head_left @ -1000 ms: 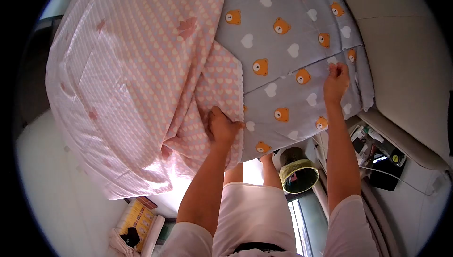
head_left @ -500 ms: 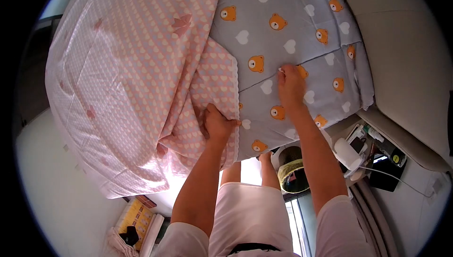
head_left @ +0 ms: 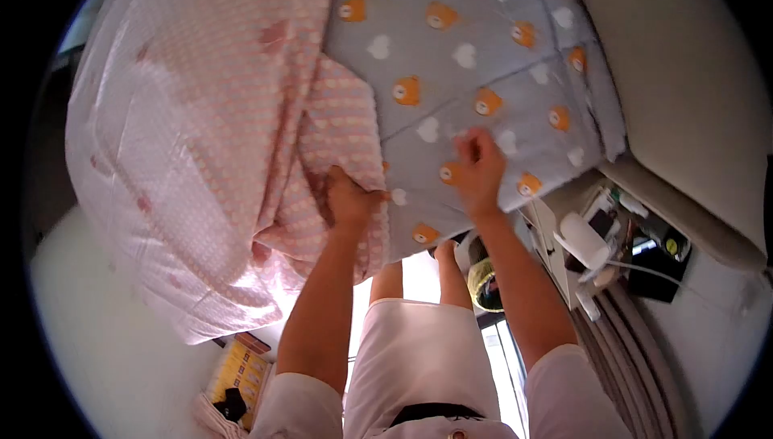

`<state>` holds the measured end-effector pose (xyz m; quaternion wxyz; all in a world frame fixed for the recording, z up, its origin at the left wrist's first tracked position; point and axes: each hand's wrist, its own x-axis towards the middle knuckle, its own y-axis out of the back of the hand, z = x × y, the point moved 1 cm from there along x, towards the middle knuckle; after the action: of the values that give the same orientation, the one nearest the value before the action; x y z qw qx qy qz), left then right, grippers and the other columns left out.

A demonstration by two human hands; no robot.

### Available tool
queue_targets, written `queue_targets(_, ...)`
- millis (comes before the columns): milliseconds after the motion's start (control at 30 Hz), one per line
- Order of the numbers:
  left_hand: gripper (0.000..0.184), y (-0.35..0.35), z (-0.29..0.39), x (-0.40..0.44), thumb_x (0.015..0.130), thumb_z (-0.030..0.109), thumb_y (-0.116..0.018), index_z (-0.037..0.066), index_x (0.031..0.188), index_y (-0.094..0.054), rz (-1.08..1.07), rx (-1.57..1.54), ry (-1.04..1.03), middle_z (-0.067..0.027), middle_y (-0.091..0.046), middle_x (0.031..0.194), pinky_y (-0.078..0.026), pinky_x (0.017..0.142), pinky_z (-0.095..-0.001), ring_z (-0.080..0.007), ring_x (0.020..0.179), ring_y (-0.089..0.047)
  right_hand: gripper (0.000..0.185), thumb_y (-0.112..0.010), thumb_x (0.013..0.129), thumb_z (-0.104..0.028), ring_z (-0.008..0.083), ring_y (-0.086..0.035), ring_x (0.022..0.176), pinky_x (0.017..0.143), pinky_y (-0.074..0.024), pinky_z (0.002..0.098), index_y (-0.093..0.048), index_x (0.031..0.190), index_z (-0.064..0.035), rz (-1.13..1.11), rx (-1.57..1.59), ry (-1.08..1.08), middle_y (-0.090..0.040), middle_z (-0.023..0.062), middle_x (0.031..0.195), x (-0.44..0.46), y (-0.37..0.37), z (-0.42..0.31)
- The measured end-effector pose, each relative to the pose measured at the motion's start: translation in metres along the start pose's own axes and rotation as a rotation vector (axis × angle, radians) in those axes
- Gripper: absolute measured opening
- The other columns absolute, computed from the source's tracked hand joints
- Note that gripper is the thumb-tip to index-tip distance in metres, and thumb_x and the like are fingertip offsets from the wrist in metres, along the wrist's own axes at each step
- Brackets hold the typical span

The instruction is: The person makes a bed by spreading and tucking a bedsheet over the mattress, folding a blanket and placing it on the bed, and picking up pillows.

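While left hand [head_left: 352,201] stays spread on pink blanket [head_left: 185,117], right hand [head_left: 483,181] drawn closer, fingers [head_left: 493,157] curled, grip unclear.

Single head-worn view, looking forward and down, grey quilt [head_left: 515,76] near

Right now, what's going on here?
A person's left hand is on a rumpled pink patterned cover, close to its edge. The right hand, blurred and with bent fingers, is over the gray bear-print bedding; whether it touches is unclear. The cover lies on the picture's left, with much of the gray bedding exposed beside it.
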<state>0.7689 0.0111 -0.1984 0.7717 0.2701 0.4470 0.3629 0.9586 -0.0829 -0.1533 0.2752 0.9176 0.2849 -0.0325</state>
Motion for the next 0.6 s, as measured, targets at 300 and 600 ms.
queue_targets(300, 0.077, 0.01, 0.01, 0.002, 0.04, 0.025, -0.087, -0.004, 0.097, -0.043, -0.022, 0.14, 0.029, -0.0216, -0.058, 0.095, -0.047, 0.077, -0.0379, -0.0348, 0.091, -0.058, 0.005, -0.055, 0.08, -0.002, 0.0305, -0.058, 0.066, 0.058, -0.0456, 0.0334, -0.055, 0.085, -0.0019, -0.203, -0.183, -0.204, -0.057, 0.0149, 0.074, -0.19, 0.145, 0.105)
queue_targets(600, 0.078, 0.01, 0.013, 0.003, 0.049, 0.025, -0.082, -0.006, 0.11, -0.045, -0.113, 0.229, 0.006, -0.0174, -0.058, 0.103, -0.046, 0.082, -0.0334, -0.0263, 0.094, -0.057, 0.008, -0.047, 0.077, 0.004, 0.0151, -0.056, 0.051, 0.041, -0.0442, 0.0278, -0.048, 0.079, -0.0033, 0.182, -0.378, -0.705, -0.054, 0.0075, 0.064, -0.412, 0.204, 0.362)
